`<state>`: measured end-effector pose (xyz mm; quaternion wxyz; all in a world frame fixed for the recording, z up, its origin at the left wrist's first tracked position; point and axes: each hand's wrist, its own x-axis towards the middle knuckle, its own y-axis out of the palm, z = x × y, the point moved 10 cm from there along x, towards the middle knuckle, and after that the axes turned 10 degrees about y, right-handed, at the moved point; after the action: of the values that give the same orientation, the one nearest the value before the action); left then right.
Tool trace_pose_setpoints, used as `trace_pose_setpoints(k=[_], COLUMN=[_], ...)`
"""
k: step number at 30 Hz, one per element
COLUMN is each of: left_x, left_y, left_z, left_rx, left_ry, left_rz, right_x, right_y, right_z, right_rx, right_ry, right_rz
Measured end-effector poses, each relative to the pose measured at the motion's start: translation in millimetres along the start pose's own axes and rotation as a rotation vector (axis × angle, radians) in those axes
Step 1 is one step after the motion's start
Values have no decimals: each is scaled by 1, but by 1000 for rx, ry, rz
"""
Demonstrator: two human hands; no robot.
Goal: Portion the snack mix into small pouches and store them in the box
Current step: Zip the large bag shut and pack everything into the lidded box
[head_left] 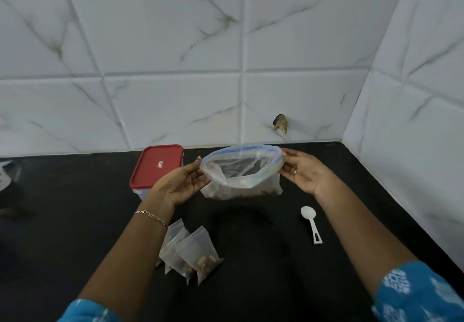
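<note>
Clear thin plastic bag (242, 171), matt black counter (276, 259), glossy, seemingly marble-look tiles (175, 32).

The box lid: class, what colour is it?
Red, on the box lid; the head view shows it best.

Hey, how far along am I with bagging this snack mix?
Done: a few filled small pouches lie on the counter. In hand: left hand and right hand hold the big zip bag open, some mix left inside. Left: the spoon lies idle, the red-lidded box is shut, and those pouches are outside it.
</note>
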<state>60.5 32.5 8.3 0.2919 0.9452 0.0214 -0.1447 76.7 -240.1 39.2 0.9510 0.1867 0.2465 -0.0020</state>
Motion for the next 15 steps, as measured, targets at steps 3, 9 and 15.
trace_pose_setpoints(k=[3, 9, 15], left_x=[1, 5, -10], left_y=[-1, -15, 11], left_z=[-2, -21, -61], left_rx=[87, 578, 1354], left_ry=[18, 131, 438], left_rz=[-7, -141, -170], right_x=[0, -14, -35], right_y=[-6, -8, 28], right_z=[11, 40, 46], right_rx=[-102, -715, -1459], right_ry=[-78, -339, -673], right_rz=[-114, -441, -603])
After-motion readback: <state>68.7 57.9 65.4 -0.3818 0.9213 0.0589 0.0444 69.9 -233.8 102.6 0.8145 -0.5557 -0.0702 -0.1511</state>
